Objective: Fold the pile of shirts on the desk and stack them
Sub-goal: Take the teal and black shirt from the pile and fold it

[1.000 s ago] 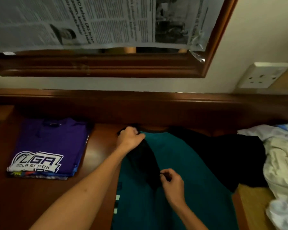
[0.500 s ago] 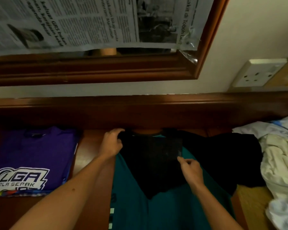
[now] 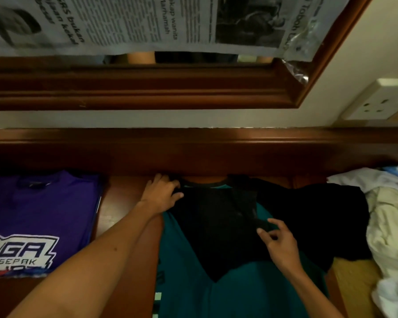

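Your left grip (image 3: 161,193) pins the teal cotton shirt's (image 3: 251,294) collar; right grip (image 3: 277,243), fingers loose, has the black sleeve (image 3: 216,226) laid inward. Next, fold the far sleeve.

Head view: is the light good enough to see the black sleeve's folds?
Head view is dim and warm; the black sleeve on the teal shirt reads nearly flat black, its folds mostly lost; wide-angle bending curves the desk's back rail.

"LIGA" on purple shirt (image 3: 39,216)
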The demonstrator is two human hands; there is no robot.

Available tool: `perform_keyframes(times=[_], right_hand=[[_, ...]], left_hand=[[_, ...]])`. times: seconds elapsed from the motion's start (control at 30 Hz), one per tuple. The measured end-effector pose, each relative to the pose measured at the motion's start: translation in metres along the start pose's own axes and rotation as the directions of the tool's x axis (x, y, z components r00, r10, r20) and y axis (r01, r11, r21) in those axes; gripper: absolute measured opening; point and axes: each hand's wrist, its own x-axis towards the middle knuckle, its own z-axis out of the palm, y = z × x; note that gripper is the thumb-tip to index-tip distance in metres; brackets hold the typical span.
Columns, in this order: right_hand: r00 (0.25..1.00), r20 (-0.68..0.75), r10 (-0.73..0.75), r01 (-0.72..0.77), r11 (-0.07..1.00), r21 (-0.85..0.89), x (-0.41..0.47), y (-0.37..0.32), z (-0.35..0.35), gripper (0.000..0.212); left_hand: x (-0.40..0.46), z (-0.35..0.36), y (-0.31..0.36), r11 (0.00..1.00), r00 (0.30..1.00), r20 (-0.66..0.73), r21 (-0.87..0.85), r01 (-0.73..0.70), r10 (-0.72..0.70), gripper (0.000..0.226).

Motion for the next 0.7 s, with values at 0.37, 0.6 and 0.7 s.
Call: perform_keyframes(times=[0.37,0.6,0.7], right_hand=[[0.997,0.071,-0.02,0.028,0.992,-0.12,-0.005,-0.01,0.015,0.028],[0.999,0.051,0.012,0.0,0.974,-0.226,-0.025,-0.011,0.013,0.025],[0.995,-0.085,-0.06,0.036,0.965,-0.259,-0.043,-0.003,0.023,0.044]], left_hand=[[0.0,0.005,-0.005,0.977,0.985,-0.124,0.163,0.141,-0.122,0.029],[-0.005,-0.001,0.082,0.99,0.934,-0.333,0.091,-0.103,0.128,0.018],[0.007,-0.015,0.15,0.952,0.959,-0.181,-0.175,-0.252,0.22,0.021]])
